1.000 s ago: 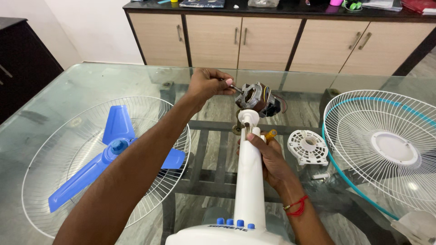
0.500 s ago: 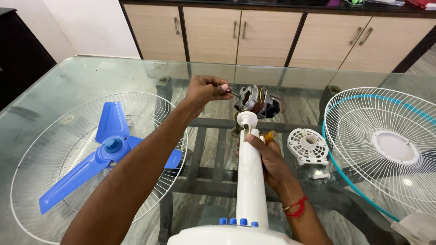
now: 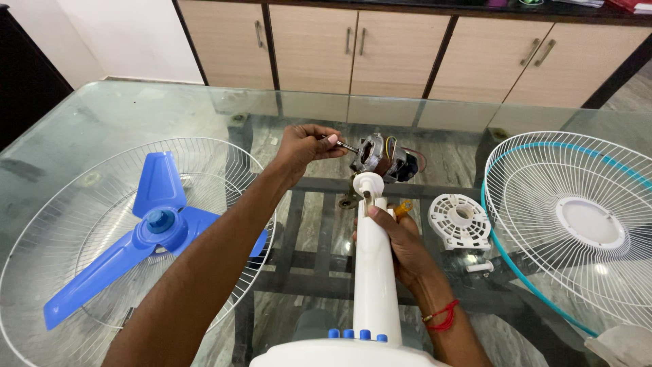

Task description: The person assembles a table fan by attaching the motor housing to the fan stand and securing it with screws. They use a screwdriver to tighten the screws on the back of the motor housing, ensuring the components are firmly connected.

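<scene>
Left hand pinches thin metal tool, tip at motor. Motor sits atop white fan stand, above glass table. Right hand wrapped around stand. Blue blade rests in wire guard, left side.

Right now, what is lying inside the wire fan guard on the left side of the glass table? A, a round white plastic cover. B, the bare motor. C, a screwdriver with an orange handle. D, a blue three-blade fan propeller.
D: the blue fan blade lies inside the white wire guard on the left, while the motor sits atop the white stand near the left hand.
</scene>
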